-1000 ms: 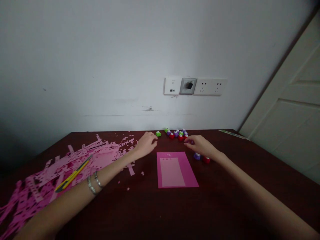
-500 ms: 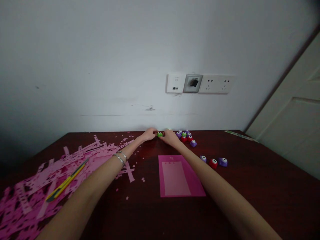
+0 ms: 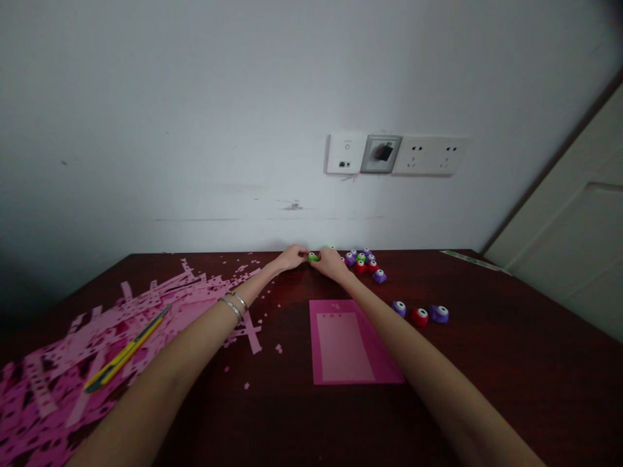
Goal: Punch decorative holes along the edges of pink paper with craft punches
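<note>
At the back of the table, a small green craft punch (image 3: 312, 257) with a white round button stands between my two hands. My left hand (image 3: 292, 257) has its fingertips closed at the punch's left side. From the right, my right hand (image 3: 331, 263) grips the same punch with thumb and fingers, partly covering other punches behind it. Just right of that hand is a cluster of several purple, red and green punches (image 3: 360, 266). Nearer me lies a magenta sheet (image 3: 318, 370) with a paler pink sheet (image 3: 345, 350) on it; my right forearm crosses its right side.
A heap of pink paper strips (image 3: 195, 295) full of punched holes covers the left, with a yellow utility knife (image 3: 127, 350) on top. Right of my forearm stand a red punch (image 3: 419, 316) and two purple ones. A patterned strip (image 3: 474, 261) lies back right, before the wall.
My right hand has let go of a purple punch beside the cluster and moved left to the green punch. My left hand has reached farther back to that same punch.
</note>
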Motion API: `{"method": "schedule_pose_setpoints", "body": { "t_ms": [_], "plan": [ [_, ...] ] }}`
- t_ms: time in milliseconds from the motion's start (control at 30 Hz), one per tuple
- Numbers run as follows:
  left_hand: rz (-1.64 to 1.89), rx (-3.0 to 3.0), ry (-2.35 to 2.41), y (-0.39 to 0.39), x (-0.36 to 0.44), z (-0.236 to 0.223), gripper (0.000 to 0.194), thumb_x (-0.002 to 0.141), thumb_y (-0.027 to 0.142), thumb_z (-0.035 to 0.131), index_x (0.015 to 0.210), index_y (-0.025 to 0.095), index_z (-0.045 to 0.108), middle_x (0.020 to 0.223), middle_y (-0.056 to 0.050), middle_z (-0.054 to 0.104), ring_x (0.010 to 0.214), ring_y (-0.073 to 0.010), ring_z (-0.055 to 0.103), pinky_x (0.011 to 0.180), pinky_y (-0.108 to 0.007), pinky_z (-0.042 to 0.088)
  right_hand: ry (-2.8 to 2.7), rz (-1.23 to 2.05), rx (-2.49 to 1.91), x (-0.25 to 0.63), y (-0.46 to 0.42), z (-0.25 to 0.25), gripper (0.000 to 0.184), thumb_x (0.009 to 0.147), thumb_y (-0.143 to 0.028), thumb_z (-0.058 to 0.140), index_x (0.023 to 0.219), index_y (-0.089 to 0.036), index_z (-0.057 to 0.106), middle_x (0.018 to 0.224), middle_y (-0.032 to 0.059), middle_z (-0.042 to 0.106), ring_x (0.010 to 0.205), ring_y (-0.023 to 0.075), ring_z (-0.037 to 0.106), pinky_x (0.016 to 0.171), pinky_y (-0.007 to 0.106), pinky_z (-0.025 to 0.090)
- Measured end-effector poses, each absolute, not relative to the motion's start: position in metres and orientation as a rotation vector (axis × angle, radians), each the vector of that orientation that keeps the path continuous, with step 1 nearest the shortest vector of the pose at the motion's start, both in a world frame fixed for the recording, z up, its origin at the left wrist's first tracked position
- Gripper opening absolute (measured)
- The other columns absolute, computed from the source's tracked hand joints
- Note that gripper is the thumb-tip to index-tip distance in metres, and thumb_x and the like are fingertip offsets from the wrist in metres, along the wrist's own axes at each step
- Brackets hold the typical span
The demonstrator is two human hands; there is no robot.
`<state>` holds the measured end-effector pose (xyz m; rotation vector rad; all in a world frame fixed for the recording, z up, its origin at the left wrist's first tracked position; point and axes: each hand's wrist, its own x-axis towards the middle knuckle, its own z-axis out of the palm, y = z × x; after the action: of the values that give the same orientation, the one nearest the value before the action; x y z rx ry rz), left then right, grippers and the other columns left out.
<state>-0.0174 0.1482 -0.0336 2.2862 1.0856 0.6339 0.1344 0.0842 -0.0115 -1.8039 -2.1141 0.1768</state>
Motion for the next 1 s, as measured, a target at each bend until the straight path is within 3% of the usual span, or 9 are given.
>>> {"method": "schedule_pose_setpoints", "body": {
  "t_ms": [200, 500, 733, 1000],
  "plan": [
    [0.708, 2.175, 0.951, 0.139, -0.021, -0.019, 0.021, 0.073, 0.019, 0.056, 0.09, 0.01, 0.066, 0.084, -0.003, 0.068, 0.077, -0.0148, 0.058, 0.078, -0.028, 0.044, -2.154, 0.215, -1.717, 0.144, 0.086, -0.003, 0.029, 0.075, -0.034, 0.055, 0.076, -0.008, 0.069, 0.072, 0.0126, 0.067, 0.066, 0.0169, 0.059, 0.057, 0.023, 0.037],
    [0.738, 2.127, 0.818, 0.096, -0.013, 0.019, 0.029, 0.073, 0.016, 0.059, 0.101, 0.009, 0.063, 0.093, -0.007, 0.068, 0.083, -0.0139, 0.059, 0.084, -0.031, 0.043, -2.198, 0.506, -1.342, 0.186, 0.048, 0.036, 0.027, 0.071, -0.035, 0.06, 0.081, -0.011, 0.067, 0.058, 0.0005, 0.059, 0.052, 0.0098, 0.048, 0.049, 0.02, 0.032],
    [0.682, 2.231, 0.726, 0.044, -0.003, 0.026, 0.024, 0.074, 0.025, 0.062, 0.095, 0.015, 0.066, 0.092, -0.006, 0.066, 0.079, -0.0132, 0.058, 0.075, -0.027, 0.044, -2.26, 0.712, -1.222, 0.204, 0.0, 0.043, 0.025, 0.072, -0.034, 0.06, 0.082, -0.012, 0.065, 0.058, -0.002, 0.054, 0.052, 0.0087, 0.044, 0.048, 0.02, 0.031],
    [0.642, 2.327, 0.812, 0.007, 0.006, 0.002, 0.023, 0.072, 0.028, 0.065, 0.091, 0.016, 0.067, 0.084, -0.004, 0.065, 0.072, -0.0122, 0.057, 0.066, -0.024, 0.044, -2.328, 0.793, -1.205, 0.217, -0.021, 0.01, 0.028, 0.074, -0.034, 0.059, 0.091, -0.012, 0.065, 0.063, -0.0005, 0.057, 0.056, 0.0102, 0.048, 0.05, 0.02, 0.035]
  ]
}}
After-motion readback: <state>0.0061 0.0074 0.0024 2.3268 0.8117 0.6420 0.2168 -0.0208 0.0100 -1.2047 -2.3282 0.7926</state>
